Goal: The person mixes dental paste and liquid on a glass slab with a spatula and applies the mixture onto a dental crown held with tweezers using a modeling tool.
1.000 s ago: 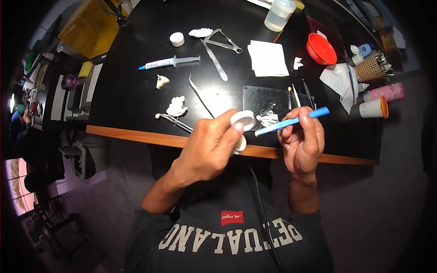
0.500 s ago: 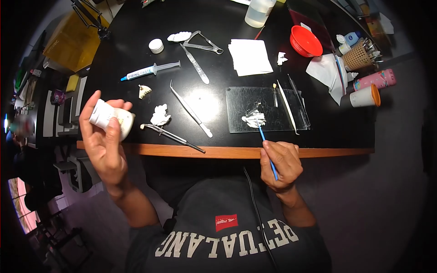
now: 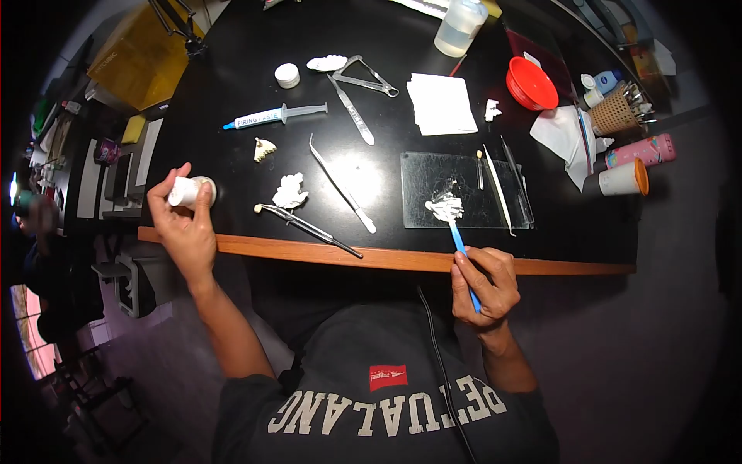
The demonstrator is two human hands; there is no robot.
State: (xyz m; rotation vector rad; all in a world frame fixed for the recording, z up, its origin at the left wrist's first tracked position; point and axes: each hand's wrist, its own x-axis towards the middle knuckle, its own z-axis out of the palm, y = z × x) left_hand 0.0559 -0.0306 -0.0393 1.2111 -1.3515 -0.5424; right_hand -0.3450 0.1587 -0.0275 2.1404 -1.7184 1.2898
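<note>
My left hand [image 3: 188,240] is wrapped round a small white jar [image 3: 184,193] near the table's left front edge; it is tipped sideways, and I cannot tell whether it touches the table. Between the thumb and fingers of my right hand [image 3: 489,288] is a blue spatula [image 3: 464,246]. Its tip rests in white paste [image 3: 443,208] spread on a dark glass slab [image 3: 421,172]. A small brush [image 3: 480,172] and a white carving tool [image 3: 498,185] lie on the slab's right part.
Tweezers [image 3: 342,185], a clamp holding a small piece [image 3: 309,230], crumpled tissue [image 3: 290,192], a dental model piece [image 3: 264,149] and a firing paste syringe [image 3: 270,117] lie to the left. Behind are folded paper [image 3: 442,104], a red bowl [image 3: 532,83] and a bottle [image 3: 461,29].
My left hand has lowered and turned the jar, so its end now faces more to the left. The spatula has rolled to show its broad blue side. The whole view has shifted slightly.
</note>
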